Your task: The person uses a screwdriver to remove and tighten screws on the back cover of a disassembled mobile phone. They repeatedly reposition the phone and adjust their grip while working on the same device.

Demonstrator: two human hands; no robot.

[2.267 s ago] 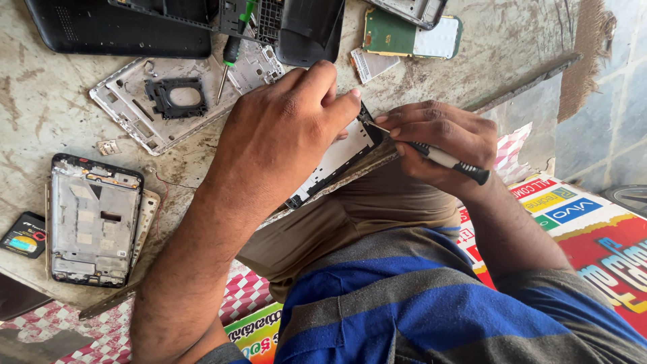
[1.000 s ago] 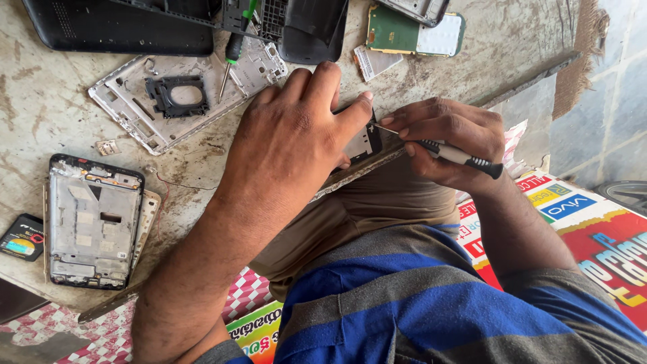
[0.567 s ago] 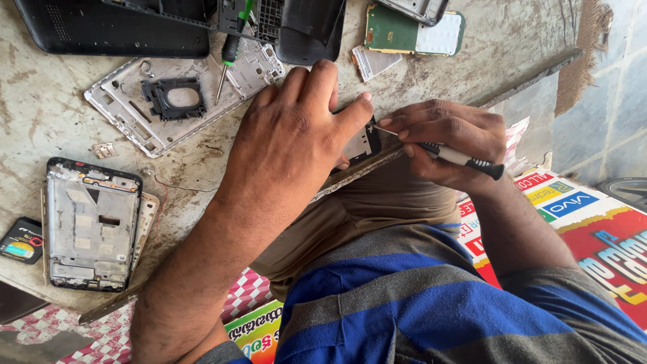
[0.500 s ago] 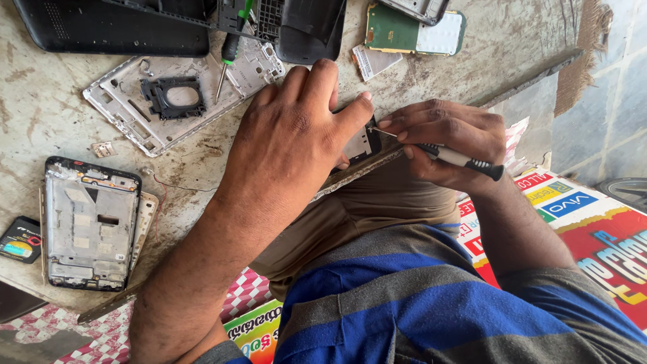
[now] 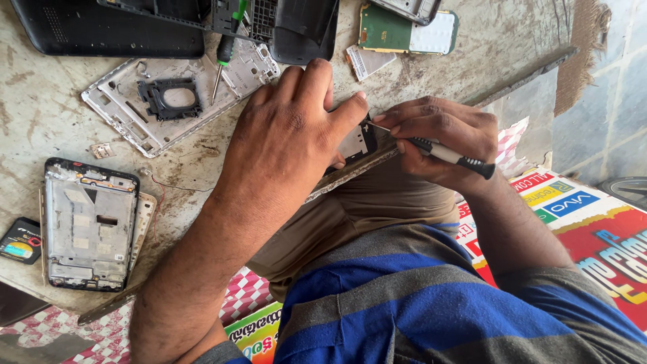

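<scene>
My left hand (image 5: 286, 131) lies flat over an opened phone body (image 5: 356, 143) at the near edge of the worn worktable (image 5: 472, 64), gripping it with the thumb pressed beside the exposed part. My right hand (image 5: 441, 138) pinches a small screwdriver (image 5: 448, 155) with a white and black handle, its thin tip touching the phone's edge near my left thumb. Most of the phone is hidden under my left hand.
A stripped phone frame (image 5: 91, 222) lies at the left, a silver back plate (image 5: 178, 101) with a black ring behind it. A green-handled screwdriver (image 5: 226, 47), dark casings (image 5: 111, 27) and a green circuit board (image 5: 404, 30) sit at the far edge. Colourful printed sheets (image 5: 593, 229) cover the floor at the right.
My left hand has slid slightly to cover more of the phone, and my right hand has tilted the screwdriver, with its tip staying on the phone's edge.
</scene>
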